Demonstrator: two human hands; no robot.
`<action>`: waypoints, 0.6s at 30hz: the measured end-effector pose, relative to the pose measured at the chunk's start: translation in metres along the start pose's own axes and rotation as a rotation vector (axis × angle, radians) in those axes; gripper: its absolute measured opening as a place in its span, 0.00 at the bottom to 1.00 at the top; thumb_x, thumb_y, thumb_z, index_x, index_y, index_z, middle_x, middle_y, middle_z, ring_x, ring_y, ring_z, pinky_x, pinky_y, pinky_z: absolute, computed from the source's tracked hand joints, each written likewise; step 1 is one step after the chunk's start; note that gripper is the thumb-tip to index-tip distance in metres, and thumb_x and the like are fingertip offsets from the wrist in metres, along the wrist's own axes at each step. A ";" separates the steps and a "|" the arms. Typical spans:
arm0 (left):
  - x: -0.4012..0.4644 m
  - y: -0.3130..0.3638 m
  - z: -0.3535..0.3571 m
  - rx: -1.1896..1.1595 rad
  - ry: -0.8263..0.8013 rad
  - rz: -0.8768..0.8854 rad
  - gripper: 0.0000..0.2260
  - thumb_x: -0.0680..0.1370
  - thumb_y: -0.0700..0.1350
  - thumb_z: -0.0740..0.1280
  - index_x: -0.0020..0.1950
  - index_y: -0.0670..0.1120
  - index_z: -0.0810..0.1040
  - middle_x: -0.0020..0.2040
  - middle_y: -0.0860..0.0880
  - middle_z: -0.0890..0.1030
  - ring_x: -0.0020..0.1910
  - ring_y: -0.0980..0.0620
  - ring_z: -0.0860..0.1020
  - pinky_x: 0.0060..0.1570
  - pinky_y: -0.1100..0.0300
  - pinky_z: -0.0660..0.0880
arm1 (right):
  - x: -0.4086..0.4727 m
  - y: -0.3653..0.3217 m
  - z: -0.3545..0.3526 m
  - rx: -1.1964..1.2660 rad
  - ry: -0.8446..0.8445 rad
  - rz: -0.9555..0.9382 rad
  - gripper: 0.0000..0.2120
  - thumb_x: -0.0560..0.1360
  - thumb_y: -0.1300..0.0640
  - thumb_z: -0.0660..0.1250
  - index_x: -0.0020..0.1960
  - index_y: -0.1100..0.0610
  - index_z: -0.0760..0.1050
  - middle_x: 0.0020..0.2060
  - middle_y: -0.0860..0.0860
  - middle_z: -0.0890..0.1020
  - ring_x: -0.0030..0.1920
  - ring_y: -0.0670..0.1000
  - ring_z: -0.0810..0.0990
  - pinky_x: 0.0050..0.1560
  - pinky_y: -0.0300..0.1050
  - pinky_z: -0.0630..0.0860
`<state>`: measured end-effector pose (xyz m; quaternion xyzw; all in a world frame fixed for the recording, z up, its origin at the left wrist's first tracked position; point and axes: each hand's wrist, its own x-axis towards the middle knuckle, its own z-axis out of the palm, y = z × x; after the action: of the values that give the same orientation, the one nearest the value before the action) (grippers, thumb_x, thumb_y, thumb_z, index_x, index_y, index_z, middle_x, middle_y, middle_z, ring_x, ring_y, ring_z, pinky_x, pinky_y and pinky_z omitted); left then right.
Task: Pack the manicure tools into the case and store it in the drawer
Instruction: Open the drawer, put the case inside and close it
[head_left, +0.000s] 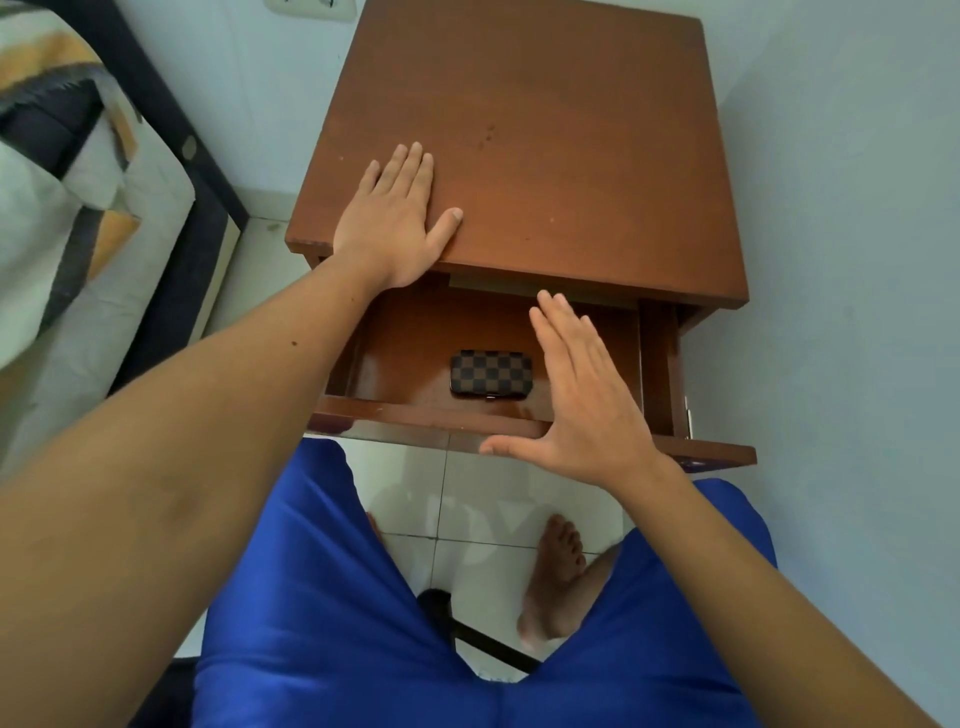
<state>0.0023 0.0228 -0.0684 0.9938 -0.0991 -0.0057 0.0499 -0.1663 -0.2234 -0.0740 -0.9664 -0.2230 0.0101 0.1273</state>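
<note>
Case (491, 374) shut, lying in open drawer (415, 415); left hand (392, 226) flat on nightstand (545, 156), right hand (582, 400) spread, empty. Next: push drawer closed.

Left hand (392, 218) flat, palm down; right hand (576, 395) spread, fingers (553, 322) extended, empty.

Drawer (405, 332) back under tabletop (519, 130), perhaps empty, unseen.
</note>
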 end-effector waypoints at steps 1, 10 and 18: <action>0.000 0.000 0.000 -0.001 0.000 0.000 0.38 0.83 0.68 0.39 0.86 0.45 0.48 0.86 0.46 0.49 0.84 0.49 0.46 0.82 0.49 0.44 | 0.003 0.002 0.000 -0.006 0.012 0.008 0.66 0.66 0.17 0.62 0.84 0.62 0.46 0.85 0.56 0.47 0.85 0.53 0.42 0.84 0.58 0.48; 0.000 0.000 -0.001 -0.002 -0.009 0.001 0.37 0.84 0.67 0.40 0.86 0.45 0.47 0.86 0.47 0.47 0.84 0.49 0.45 0.82 0.50 0.42 | 0.056 0.026 -0.006 -0.115 0.049 0.070 0.65 0.66 0.14 0.55 0.85 0.59 0.46 0.85 0.54 0.47 0.85 0.53 0.43 0.84 0.58 0.47; 0.003 -0.002 0.001 -0.002 -0.003 0.003 0.36 0.84 0.67 0.41 0.86 0.45 0.47 0.86 0.47 0.48 0.84 0.50 0.45 0.82 0.50 0.42 | 0.080 0.038 -0.006 -0.188 0.121 0.045 0.59 0.68 0.16 0.54 0.84 0.56 0.55 0.85 0.52 0.54 0.85 0.52 0.49 0.83 0.56 0.54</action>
<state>0.0057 0.0243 -0.0697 0.9936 -0.1004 -0.0071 0.0508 -0.0773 -0.2232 -0.0752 -0.9777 -0.1931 -0.0663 0.0491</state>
